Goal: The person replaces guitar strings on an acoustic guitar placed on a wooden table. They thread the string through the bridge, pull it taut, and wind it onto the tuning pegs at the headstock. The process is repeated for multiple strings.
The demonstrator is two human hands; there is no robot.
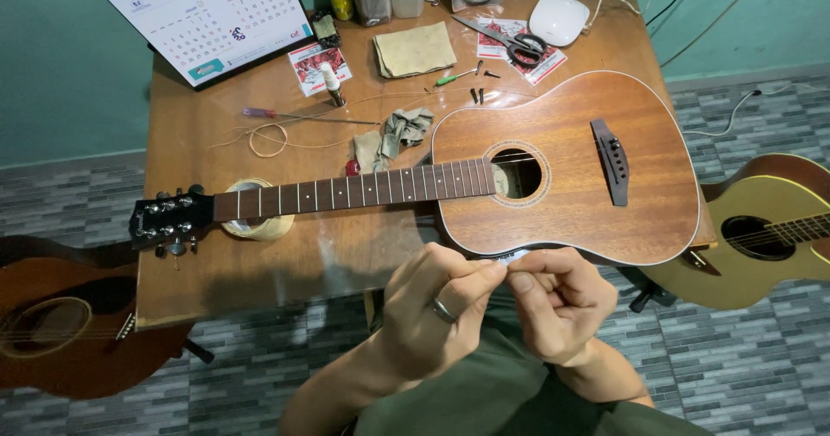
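Far to the left of the guitar on the table (566, 164), another brown guitar (60, 324) lies low on the floor. Next comes the headstock (169, 220), and under the neck just beside it sits a roll of tape (259, 224). Behind the neck lie a loose coil of wire (268, 138), a screwdriver (264, 113) and a crumpled cloth (398, 133). Now your hands, right in front of the guitar's body: your left hand (432, 315), ring on one finger, is pinched narrow, fingertips meeting those of your right hand (558, 302), which is curled in tight too. Between them you hold something small and pale (512, 261); I cannot tell what it is. The guitar itself looks bare of strings along the fretboard, and small dark pins (477, 95) lie behind its body, so by my reading the stripping is done and the restringing is left. Scissors (510, 43) rest behind the body, and a yellow guitar (761, 233) leans off to its right.
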